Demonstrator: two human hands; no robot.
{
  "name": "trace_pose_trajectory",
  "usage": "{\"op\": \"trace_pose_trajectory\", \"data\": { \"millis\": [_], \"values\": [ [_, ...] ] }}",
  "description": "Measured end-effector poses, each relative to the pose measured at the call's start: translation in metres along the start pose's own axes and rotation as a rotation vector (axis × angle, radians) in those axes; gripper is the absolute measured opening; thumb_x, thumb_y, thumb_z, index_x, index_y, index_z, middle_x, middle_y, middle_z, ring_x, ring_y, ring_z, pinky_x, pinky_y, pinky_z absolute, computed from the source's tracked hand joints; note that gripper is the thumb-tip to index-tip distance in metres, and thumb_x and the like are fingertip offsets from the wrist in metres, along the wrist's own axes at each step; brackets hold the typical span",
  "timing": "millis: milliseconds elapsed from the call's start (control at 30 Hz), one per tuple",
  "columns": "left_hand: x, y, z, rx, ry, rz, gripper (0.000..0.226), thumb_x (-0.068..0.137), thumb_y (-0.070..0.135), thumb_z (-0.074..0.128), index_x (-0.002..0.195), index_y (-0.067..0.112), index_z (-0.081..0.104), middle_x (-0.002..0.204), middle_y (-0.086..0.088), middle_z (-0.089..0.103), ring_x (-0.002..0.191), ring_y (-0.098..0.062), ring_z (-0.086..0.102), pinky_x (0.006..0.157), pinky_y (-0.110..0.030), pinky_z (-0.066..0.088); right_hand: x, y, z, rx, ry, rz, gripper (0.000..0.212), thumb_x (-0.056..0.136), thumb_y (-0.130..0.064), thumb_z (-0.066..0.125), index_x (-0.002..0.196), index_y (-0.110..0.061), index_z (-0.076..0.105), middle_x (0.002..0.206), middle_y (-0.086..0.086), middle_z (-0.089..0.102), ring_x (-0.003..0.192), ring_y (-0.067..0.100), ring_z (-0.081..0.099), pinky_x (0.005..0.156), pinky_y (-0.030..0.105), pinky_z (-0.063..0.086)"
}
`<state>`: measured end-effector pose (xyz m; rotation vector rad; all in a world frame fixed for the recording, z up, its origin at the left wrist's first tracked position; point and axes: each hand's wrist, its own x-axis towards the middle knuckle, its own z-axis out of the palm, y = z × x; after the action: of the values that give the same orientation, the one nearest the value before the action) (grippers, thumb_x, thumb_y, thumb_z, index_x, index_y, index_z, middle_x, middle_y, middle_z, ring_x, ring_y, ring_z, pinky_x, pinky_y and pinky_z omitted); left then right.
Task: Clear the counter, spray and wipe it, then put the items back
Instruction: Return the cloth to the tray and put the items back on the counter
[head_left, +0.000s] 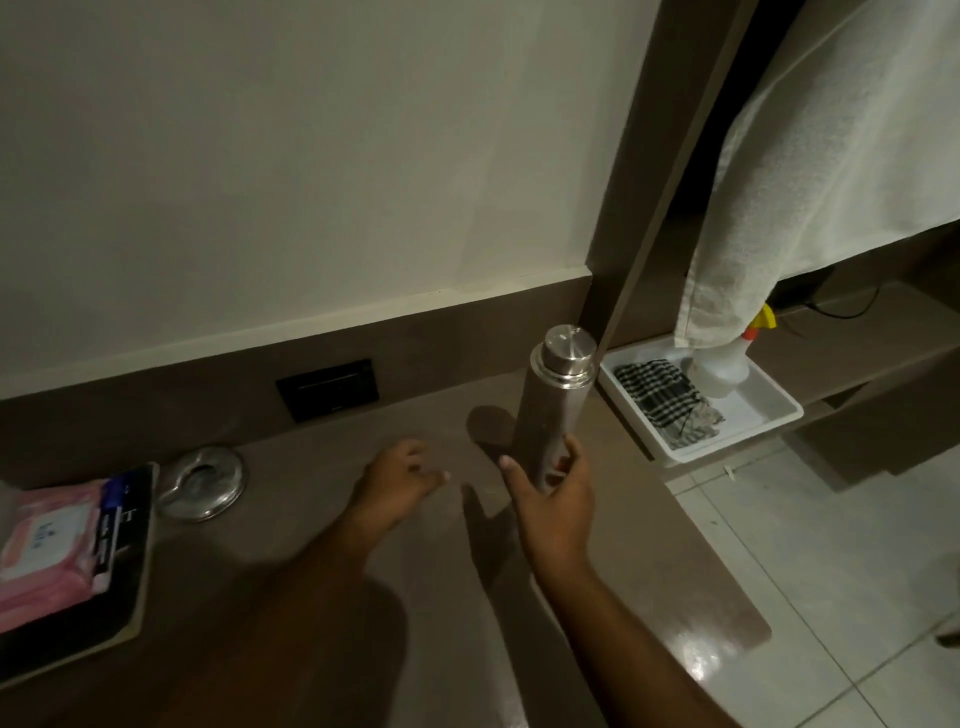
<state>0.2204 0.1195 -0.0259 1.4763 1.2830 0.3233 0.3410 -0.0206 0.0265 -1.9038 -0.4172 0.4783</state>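
Observation:
My right hand (553, 501) grips the lower part of a tall steel bottle (550, 400), held upright just above the brown counter (363, 597) near its right end. My left hand (397, 480) hovers over the counter's middle, fingers apart and holding nothing. At the far left lie a pink wipes pack (47, 551) on a dark book (124, 545), with a round metal ashtray (202, 488) beside them. A white tray (753, 410) on a lower shelf to the right holds a checkered cloth (660, 400) and a spray bottle (722, 364) with a yellow trigger, partly hidden.
A white towel (831, 156) hangs above the tray and covers the sprayer's top. A black wall socket (330, 389) sits in the brown backsplash. A wooden post (654, 208) rises at the counter's right end. Pale floor tiles (831, 571) lie beyond the counter edge.

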Motion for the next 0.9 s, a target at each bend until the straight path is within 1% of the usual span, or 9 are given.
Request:
{"op": "trace_pose_trajectory", "data": {
  "millis": [100,200,233,300,367,533,633,733,900],
  "values": [
    [-0.012,-0.039,-0.059,-0.075,0.263,-0.059,0.028,0.081,0.017,0.074,0.106,0.018,0.062,0.111,-0.016,0.069,0.102,-0.035,0.066,0.094,-0.048,0.054,-0.02,0.003,0.04,0.025,-0.051,0.081,0.071,0.078,-0.029,0.079,0.139,-0.013,0.047,0.117,0.008,0.058,0.101,0.023,0.061,0.092,0.04,0.053],
    [-0.03,-0.063,-0.112,-0.056,0.512,-0.11,0.023,0.085,0.012,0.068,0.107,0.008,0.066,0.11,-0.018,0.07,0.096,-0.032,0.065,0.083,-0.023,0.051,-0.028,-0.008,0.09,0.004,-0.228,0.111,0.053,0.083,-0.026,0.073,0.129,-0.004,0.057,0.104,0.011,0.064,0.098,0.027,0.064,0.094,0.044,0.052],
    [-0.035,-0.067,-0.126,-0.014,0.561,-0.114,0.024,0.086,0.013,0.065,0.11,0.009,0.067,0.115,-0.016,0.069,0.102,-0.032,0.063,0.086,-0.024,0.048,-0.031,-0.013,0.109,-0.026,-0.315,0.101,0.046,0.085,-0.026,0.072,0.124,-0.004,0.06,0.102,0.012,0.066,0.098,0.028,0.065,0.094,0.045,0.051],
    [-0.041,-0.072,-0.151,0.075,0.606,-0.1,0.031,0.093,0.018,0.058,0.123,0.01,0.063,0.134,-0.014,0.06,0.125,-0.031,0.052,0.107,-0.03,0.034,-0.036,-0.022,0.148,-0.125,-0.495,0.049,0.04,0.086,-0.027,0.07,0.119,-0.005,0.062,0.104,0.013,0.069,0.1,0.028,0.065,0.096,0.041,0.051],
    [-0.04,-0.077,-0.174,0.15,0.646,-0.153,0.034,0.097,0.023,0.052,0.126,0.007,0.061,0.138,-0.014,0.056,0.132,-0.031,0.047,0.111,-0.029,0.024,-0.043,-0.032,0.191,-0.239,-0.659,-0.046,0.041,0.086,-0.029,0.069,0.118,-0.005,0.063,0.105,0.01,0.068,0.105,0.028,0.064,0.092,0.03,0.048],
    [-0.031,-0.104,-0.208,0.212,0.598,-0.389,0.039,0.099,0.022,0.043,0.132,0.008,0.056,0.142,-0.02,0.051,0.13,-0.038,0.047,0.111,-0.045,0.036,-0.048,-0.035,0.293,-0.495,-0.953,-0.192,0.04,0.091,-0.039,0.057,0.105,-0.002,0.062,0.114,0.022,0.067,0.108,0.035,0.063,0.084,0.033,0.05],
    [-0.025,-0.108,-0.211,0.159,0.598,-0.291,0.035,0.097,0.02,0.045,0.129,0.012,0.058,0.131,-0.018,0.06,0.115,-0.038,0.058,0.099,-0.05,0.049,-0.045,-0.027,0.326,-0.558,-0.954,-0.222,0.042,0.091,-0.04,0.053,0.106,-0.003,0.066,0.109,0.023,0.07,0.102,0.036,0.067,0.073,0.029,0.047],
    [-0.031,-0.107,-0.205,-0.006,0.609,-0.206,0.036,0.096,0.015,0.047,0.13,0.02,0.059,0.128,-0.012,0.063,0.11,-0.033,0.061,0.088,-0.048,0.056,-0.047,-0.023,0.323,-0.601,-0.91,-0.31,0.036,0.092,-0.037,0.055,0.102,-0.005,0.067,0.109,0.021,0.07,0.103,0.037,0.065,0.082,0.034,0.049],
    [-0.07,-0.123,-0.181,-0.308,0.611,-0.275,0.037,0.095,0.018,0.055,0.131,0.025,0.056,0.125,-0.003,0.064,0.099,-0.024,0.066,0.051,-0.026,0.05,-0.072,-0.003,0.262,-0.533,-0.887,-0.293,0.027,0.089,-0.038,0.061,0.08,-0.012,0.062,0.088,0.014,0.072,0.089,0.033,0.067,0.071,0.029,0.047]
  ]
}}
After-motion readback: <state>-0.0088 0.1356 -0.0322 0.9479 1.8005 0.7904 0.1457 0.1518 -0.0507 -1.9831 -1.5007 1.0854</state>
